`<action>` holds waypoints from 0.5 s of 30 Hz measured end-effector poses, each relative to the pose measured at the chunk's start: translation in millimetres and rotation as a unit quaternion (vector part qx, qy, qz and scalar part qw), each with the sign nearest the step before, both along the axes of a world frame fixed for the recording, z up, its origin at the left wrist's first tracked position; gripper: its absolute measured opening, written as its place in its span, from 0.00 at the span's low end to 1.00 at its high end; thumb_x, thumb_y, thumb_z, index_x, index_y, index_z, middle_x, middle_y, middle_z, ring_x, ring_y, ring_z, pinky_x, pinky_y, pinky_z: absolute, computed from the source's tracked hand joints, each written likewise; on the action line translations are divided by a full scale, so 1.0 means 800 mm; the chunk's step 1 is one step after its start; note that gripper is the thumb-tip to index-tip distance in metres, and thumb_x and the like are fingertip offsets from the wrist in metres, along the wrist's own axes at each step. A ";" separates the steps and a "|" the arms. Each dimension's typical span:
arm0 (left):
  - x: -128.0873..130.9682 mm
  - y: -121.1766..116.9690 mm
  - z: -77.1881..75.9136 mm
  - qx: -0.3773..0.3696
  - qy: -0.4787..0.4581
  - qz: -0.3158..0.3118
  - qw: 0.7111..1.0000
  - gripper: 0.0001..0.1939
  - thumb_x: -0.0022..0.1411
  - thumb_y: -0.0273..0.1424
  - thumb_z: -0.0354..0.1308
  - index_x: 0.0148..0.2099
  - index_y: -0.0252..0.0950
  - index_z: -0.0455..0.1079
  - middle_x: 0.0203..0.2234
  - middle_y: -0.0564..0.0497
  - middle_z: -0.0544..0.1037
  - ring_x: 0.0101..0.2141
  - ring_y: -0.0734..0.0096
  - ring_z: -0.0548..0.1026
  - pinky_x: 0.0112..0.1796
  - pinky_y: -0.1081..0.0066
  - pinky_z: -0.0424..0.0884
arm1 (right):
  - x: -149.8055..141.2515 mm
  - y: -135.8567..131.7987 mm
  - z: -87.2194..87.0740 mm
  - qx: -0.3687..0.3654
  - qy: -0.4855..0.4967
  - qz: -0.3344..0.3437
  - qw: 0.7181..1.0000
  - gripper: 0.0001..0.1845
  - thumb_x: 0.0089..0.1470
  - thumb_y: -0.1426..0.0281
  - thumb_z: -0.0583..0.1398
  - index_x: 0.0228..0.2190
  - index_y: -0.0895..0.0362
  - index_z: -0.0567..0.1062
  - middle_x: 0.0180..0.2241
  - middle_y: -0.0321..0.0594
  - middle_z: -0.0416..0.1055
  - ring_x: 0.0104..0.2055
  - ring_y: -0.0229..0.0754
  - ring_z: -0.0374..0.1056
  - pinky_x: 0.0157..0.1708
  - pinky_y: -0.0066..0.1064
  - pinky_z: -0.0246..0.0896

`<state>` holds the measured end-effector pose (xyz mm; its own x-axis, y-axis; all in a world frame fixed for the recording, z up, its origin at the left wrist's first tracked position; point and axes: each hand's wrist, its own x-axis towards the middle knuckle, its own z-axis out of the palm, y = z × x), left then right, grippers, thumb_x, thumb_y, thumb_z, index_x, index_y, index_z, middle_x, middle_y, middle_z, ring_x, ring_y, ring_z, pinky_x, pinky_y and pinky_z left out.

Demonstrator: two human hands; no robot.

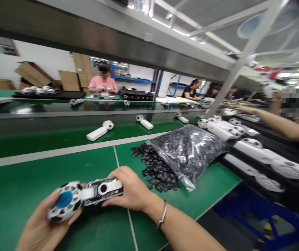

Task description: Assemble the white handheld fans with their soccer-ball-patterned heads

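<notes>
A white handheld fan with a black-and-white football-patterned round head is held between my two hands above the green bench. My left hand is closed around the round head, which has a blue disc in its middle. My right hand grips the far end of the handle, thumb and fingers on its two edges. The handle's upper face is uncovered, with a dark circuit board and a round black part showing. Small black pieces lie in a loose pile beyond my right hand, spilling from a clear plastic bag.
Black trays with several white fans stand on the right, where another person's arm reaches in. Beyond the bench's pale edge, a conveyor belt carries spaced fans. A person in pink sits opposite. A slanting post rises at right.
</notes>
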<state>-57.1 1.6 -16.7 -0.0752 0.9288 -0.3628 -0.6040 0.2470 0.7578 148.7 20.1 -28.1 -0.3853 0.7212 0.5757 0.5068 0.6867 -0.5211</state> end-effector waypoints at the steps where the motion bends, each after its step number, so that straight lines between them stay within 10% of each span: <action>1: 0.000 0.000 0.002 0.010 -0.007 -0.006 1.000 0.10 0.46 0.27 0.59 0.34 0.30 0.72 0.33 0.42 0.76 0.24 0.68 0.71 0.12 0.75 0.65 | 0.001 -0.002 0.002 -0.012 0.003 0.006 1.000 0.33 0.32 0.58 0.72 0.39 0.60 0.70 0.35 0.41 0.68 0.39 0.43 0.62 0.41 0.32 0.60; 15: -0.003 -0.003 0.000 0.053 -0.089 -0.057 0.993 0.10 0.57 0.32 0.55 0.34 0.28 0.72 0.32 0.42 0.75 0.25 0.66 0.72 0.13 0.72 0.66 | 0.001 -0.007 0.008 -0.084 -0.004 0.002 0.996 0.27 0.37 0.64 0.72 0.39 0.56 0.69 0.37 0.39 0.68 0.40 0.44 0.62 0.40 0.34 0.59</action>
<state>-59.2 -0.5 -16.6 0.0887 0.9613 -0.2609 -0.7038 0.2458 0.6665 149.8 14.7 -21.4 -0.3919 0.8059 0.4439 0.5091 0.5918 -0.6250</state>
